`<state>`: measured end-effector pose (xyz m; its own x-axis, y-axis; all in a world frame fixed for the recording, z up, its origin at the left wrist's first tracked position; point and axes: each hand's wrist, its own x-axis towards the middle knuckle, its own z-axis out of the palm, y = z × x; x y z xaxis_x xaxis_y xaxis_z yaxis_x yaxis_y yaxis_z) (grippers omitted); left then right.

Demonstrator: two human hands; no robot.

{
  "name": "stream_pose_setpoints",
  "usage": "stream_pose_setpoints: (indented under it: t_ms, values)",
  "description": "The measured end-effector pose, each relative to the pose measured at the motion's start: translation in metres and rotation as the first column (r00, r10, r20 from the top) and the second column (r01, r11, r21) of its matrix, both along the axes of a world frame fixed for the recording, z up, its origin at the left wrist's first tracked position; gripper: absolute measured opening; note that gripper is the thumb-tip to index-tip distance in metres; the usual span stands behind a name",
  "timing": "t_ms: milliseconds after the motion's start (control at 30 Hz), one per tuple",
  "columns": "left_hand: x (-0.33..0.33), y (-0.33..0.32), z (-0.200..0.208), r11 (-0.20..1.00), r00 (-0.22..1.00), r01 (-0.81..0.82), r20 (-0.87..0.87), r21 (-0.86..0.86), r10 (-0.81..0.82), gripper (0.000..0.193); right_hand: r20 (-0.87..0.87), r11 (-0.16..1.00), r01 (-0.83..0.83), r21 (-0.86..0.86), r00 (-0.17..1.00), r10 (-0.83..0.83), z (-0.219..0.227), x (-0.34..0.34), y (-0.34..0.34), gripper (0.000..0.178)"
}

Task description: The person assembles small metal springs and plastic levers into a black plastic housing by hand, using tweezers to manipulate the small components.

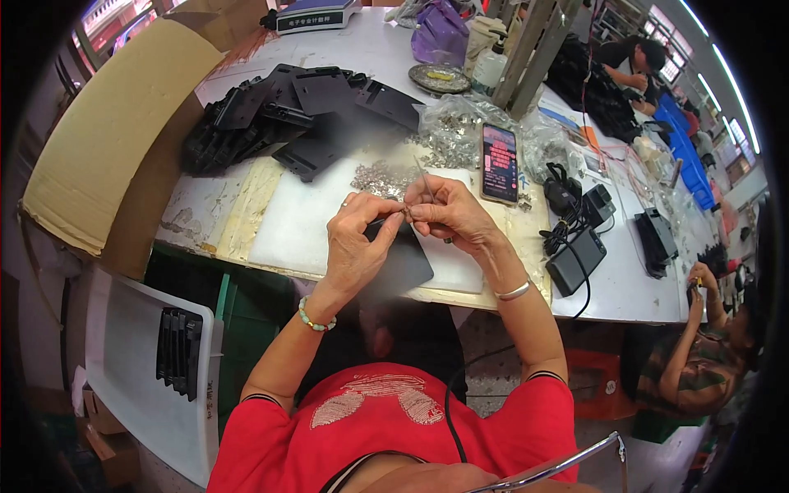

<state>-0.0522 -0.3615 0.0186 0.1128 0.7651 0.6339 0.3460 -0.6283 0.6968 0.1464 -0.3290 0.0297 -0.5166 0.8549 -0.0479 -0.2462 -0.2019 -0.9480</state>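
Note:
My left hand [358, 238] and my right hand [457, 215] meet fingertip to fingertip over the near part of the table. A thin, pale rod-like tool [424, 177] sticks up from my right fingers, which are closed around it. The left thumb and forefinger are pinched together; what lies between them is too small to make out. Below both hands is a flat black plastic panel [404, 264], partly covered by them, on a white foam sheet [289, 222]. Just beyond my fingertips lies a heap of small metal pieces [380, 176].
Black plastic parts [306, 105] are piled at the far left beside a cardboard box [123, 140]. On the right are a phone [499, 164], a black power adapter [575, 261] with cables and clear bags of metal pieces [452, 127]. A white bin [136, 353] stands lower left. Co-workers sit at right.

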Motion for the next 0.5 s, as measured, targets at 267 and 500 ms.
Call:
stream_pose_setpoints:
  t_ms: [267, 500]
  values:
    - [-0.003, -0.003, 0.001, 0.991, 0.993, -0.077, -0.083, 0.112, 0.087, 0.015, 0.118, 0.997, 0.03, 0.075, 0.992, -0.039, 0.002, 0.002, -0.001, 0.018]
    - [0.0, 0.0, -0.006, 0.953, 0.965, -0.14, -0.177, 0.271, 0.192, 0.021, 0.273, 0.93, 0.058, 0.362, 0.948, -0.165, -0.002, -0.009, -0.004, 0.016]
